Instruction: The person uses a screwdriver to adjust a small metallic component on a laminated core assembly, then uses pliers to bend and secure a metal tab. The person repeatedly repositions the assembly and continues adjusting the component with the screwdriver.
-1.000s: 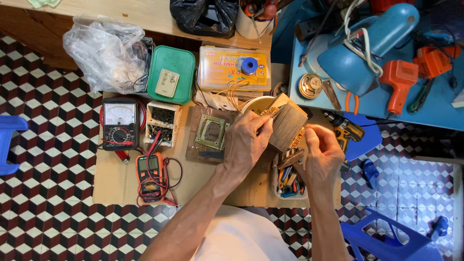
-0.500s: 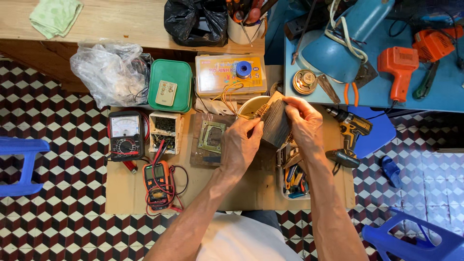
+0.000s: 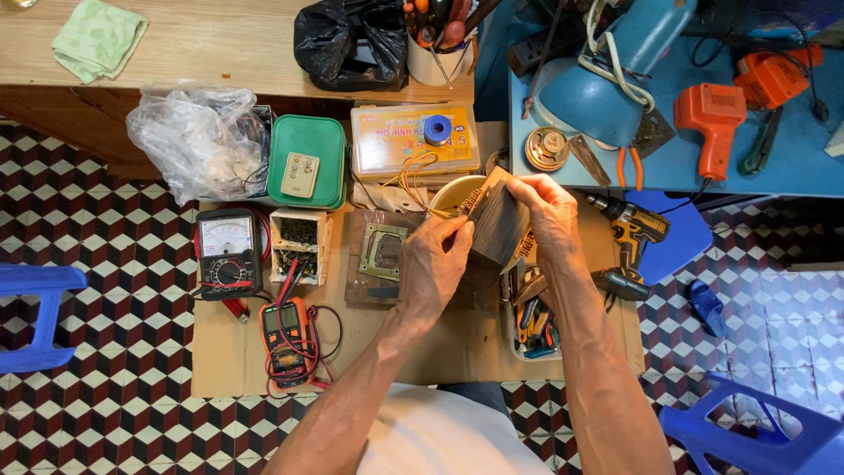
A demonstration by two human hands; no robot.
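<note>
I see my left hand [image 3: 437, 264] and right hand [image 3: 547, 214] both closed around a dark transformer block [image 3: 495, 227], held over the cardboard-covered table [image 3: 457, 352]. A cordless drill [image 3: 626, 242] lies at its three o'clock, a metal frame [image 3: 383, 250] at nine.

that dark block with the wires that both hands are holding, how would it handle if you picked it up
The dark block looks dense and rigid, probably heavy for its size: both the left hand and right hand grip it. Its flat faces suggest no rolling. The thin wires trailing from it would likely flop and snag.
</note>
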